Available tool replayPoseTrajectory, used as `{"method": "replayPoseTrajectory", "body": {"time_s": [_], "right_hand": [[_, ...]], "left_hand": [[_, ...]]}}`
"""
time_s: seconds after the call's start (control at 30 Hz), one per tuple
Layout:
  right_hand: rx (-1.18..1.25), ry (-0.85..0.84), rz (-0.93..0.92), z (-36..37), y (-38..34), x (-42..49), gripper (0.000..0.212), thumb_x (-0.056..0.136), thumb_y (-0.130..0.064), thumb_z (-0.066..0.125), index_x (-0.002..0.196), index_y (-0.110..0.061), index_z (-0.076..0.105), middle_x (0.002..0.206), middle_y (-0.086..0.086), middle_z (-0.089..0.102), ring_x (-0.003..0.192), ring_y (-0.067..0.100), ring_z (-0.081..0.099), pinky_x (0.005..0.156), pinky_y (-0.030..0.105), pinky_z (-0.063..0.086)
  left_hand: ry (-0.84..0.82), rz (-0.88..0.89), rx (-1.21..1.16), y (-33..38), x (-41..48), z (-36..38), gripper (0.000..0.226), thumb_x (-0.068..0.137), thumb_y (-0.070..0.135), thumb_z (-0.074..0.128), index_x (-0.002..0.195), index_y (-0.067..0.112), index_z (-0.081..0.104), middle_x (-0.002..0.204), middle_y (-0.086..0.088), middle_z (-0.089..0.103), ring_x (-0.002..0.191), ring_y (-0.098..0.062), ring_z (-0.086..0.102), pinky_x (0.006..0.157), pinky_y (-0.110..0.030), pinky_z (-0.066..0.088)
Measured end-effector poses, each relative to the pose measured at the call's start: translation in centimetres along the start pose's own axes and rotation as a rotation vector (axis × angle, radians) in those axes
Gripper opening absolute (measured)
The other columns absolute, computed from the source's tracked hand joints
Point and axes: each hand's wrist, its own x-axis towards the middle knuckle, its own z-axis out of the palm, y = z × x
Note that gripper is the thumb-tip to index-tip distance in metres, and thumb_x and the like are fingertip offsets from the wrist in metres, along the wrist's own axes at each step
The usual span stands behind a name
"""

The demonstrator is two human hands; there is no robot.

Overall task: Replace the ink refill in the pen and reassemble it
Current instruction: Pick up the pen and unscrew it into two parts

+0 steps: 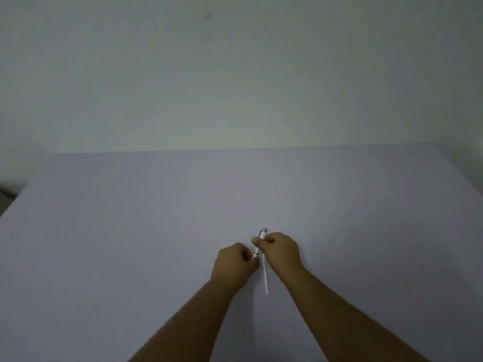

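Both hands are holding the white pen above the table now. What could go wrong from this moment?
1. The left hand and right hand pinch the pen close to its metal ring; if it parts suddenly, a small piece could drop and roll across the table.
2. The white refill lies directly under the right hand and could be knocked away.
3. A tiny part beside the left wrist is easy to lose.

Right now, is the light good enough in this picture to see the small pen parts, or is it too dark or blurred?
Head view: dim, even light, no glare and only faint shadows; the pen between the left hand and right hand is small and soft-edged, so fine parts blur; the white refill on the table stays clear; the table's far edge looks slightly bowed.
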Motion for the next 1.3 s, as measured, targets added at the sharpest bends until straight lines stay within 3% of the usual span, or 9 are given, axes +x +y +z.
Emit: {"method": "replayPoseTrajectory", "body": {"time_s": [0.23,0.37,0.47,0.53,0.63,0.83,1.0,1.17,1.3], "right_hand": [[0.199,-0.036,0.047,-0.5,-1.7,0.0,0.028,0.086,-0.032,0.062,0.064,-0.015,0.067,0.065,0.002,0.063,0.063,0.017,0.057,0.067,0.033,0.050],[0.463,0.057,0.205,-1.8,-1.5,1.2,0.034,0.089,-0.025,0.058,0.058,-0.011,0.064,0.055,0.003,0.056,0.049,0.014,0.050,0.058,0.030,0.048],[0.060,-0.051,0.136,-2.9,-0.3,1.7,0.031,0.088,-0.027,0.057,0.066,-0.007,0.066,0.062,0.007,0.061,0.058,0.021,0.057,0.068,0.036,0.051],[-0.240,-0.078,0.067,-2.4,0.7,1.2,0.024,0.086,-0.028,0.059,0.076,-0.009,0.068,0.069,0.009,0.065,0.066,0.022,0.062,0.068,0.032,0.050],[-0.244,-0.021,0.067,-1.3,2.6,0.4,0.016,0.083,-0.024,0.064,0.081,-0.007,0.063,0.066,0.002,0.060,0.067,0.021,0.061,0.067,0.032,0.054],[-0.273,0.029,0.064,-0.5,3.6,0.4,0.023,0.085,-0.028,0.063,0.072,-0.012,0.057,0.063,0.000,0.057,0.059,0.016,0.055,0.054,0.024,0.041],[-0.237,0.049,0.092,-0.3,3.9,0.2,0.023,0.084,-0.027,0.065,0.073,-0.013,0.052,0.069,0.001,0.055,0.069,0.019,0.056,0.062,0.027,0.041],[-0.047,0.091,0.031,-1.1,2.1,-0.7,0.033,0.086,-0.048,0.057,0.075,-0.017,0.055,0.068,-0.006,0.055,0.070,0.017,0.058,0.057,0.026,0.042],[0.200,-0.125,0.030,-1.2,-0.2,-1.5,0.041,0.080,-0.052,0.063,0.071,-0.012,0.065,0.072,0.003,0.061,0.067,0.018,0.055,0.057,0.027,0.045]], "left_hand": [[-0.162,0.040,-0.016,0.6,-0.3,-2.1,0.029,0.092,0.033,0.054,0.092,0.007,0.066,0.078,-0.004,0.059,0.069,-0.017,0.050,0.066,-0.026,0.041],[-0.310,-0.026,-0.093,0.3,-0.6,-2.4,0.021,0.091,0.029,0.057,0.088,0.011,0.065,0.083,-0.006,0.062,0.073,-0.019,0.059,0.079,-0.034,0.054],[-0.277,-0.106,-0.240,-0.5,-0.8,-2.3,0.023,0.091,0.030,0.058,0.091,0.009,0.066,0.082,-0.003,0.063,0.070,-0.014,0.062,0.077,-0.029,0.058],[-0.246,-0.107,-0.254,-0.8,-0.7,-2.2,0.021,0.091,0.030,0.058,0.088,0.010,0.066,0.080,-0.002,0.062,0.069,-0.012,0.061,0.073,-0.026,0.058],[-0.220,-0.111,-0.298,-0.8,-0.5,-2.1,0.016,0.091,0.030,0.058,0.082,0.018,0.064,0.083,-0.001,0.063,0.071,-0.013,0.061,0.073,-0.027,0.058],[-0.203,-0.084,-0.244,-0.9,-0.6,-2.0,0.016,0.091,0.031,0.057,0.079,0.023,0.063,0.084,0.001,0.071,0.079,-0.018,0.065,0.082,-0.033,0.059],[-0.201,-0.045,-0.184,-0.9,-1.0,-1.8,0.019,0.091,0.032,0.055,0.074,0.027,0.062,0.089,0.000,0.073,0.087,-0.020,0.066,0.087,-0.036,0.056],[-0.182,-0.001,-0.131,-0.6,-1.2,-2.1,0.023,0.092,0.034,0.053,0.073,0.025,0.062,0.088,0.000,0.069,0.075,-0.012,0.057,0.074,-0.025,0.049],[-0.167,0.051,-0.099,0.0,-1.5,-2.6,0.020,0.094,0.033,0.051,0.086,0.020,0.062,0.082,0.002,0.067,0.066,-0.008,0.056,0.056,-0.016,0.043]]}}
